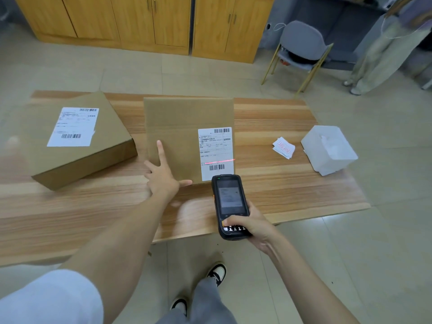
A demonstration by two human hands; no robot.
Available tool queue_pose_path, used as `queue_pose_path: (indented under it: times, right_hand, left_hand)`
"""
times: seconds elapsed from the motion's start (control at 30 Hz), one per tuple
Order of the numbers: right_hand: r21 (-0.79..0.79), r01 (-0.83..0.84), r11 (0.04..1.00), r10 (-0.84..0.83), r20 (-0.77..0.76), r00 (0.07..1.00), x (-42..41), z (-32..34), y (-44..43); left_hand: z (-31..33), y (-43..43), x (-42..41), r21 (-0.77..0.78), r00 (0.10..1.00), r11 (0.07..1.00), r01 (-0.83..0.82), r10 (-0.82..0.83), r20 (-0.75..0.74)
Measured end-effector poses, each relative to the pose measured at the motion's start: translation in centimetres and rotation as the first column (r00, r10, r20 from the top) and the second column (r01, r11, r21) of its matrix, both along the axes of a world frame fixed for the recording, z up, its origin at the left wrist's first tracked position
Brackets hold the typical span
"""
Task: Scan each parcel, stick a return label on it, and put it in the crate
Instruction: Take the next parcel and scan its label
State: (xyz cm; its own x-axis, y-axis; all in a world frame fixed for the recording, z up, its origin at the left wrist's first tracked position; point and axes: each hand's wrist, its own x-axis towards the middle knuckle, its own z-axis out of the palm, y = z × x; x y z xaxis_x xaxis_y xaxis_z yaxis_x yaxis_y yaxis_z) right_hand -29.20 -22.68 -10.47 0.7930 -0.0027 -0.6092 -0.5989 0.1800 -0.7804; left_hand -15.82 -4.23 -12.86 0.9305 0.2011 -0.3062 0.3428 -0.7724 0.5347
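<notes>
- Left hand (163, 176), fingers spread straight, rests on the centre parcel (182, 118).
- Right hand (252, 226) grips a black scanner (229, 202); its red line crosses the parcel's white barcode label (216, 148), print illegible.
- Red-stamped stickers (284, 148) lie centre right.

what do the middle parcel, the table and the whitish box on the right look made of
Middle parcel: matte brown cardboard, faint ribbing. Table: wood or wood-look laminate, streaked grain, slight sheen. Whitish box: probably frosted translucent plastic, milky walls.

Bright even indoor light, soft shadows, wide-angle bending, blurred edges
</notes>
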Motion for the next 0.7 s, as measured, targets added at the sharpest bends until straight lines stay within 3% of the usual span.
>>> queue_pose_path:
  times: [0.3, 0.5, 0.7]
  right_hand:
    - [-0.024, -0.002, 1.000, 0.001, -0.066, 0.998, -0.3, -1.0, 0.2]
    - [-0.014, 0.115, 0.993, -0.115, -0.070, 0.991, 0.5, -1.2, -0.4]
    - [-0.093, 0.183, 0.979, -0.191, -0.092, 0.977, 3.1, -1.9, -3.5]
  left_hand:
    - [0.0, 0.1, 0.3, 0.007, 1.000, 1.000, 0.001, 0.000, -0.017]
    - [-0.2, 0.5, 1.3, -0.036, 0.999, 0.999, 0.020, -0.022, -0.034]
    - [0.1, 0.3, 4.2, -0.014, 0.985, 1.000, 0.004, -0.006, -0.171]
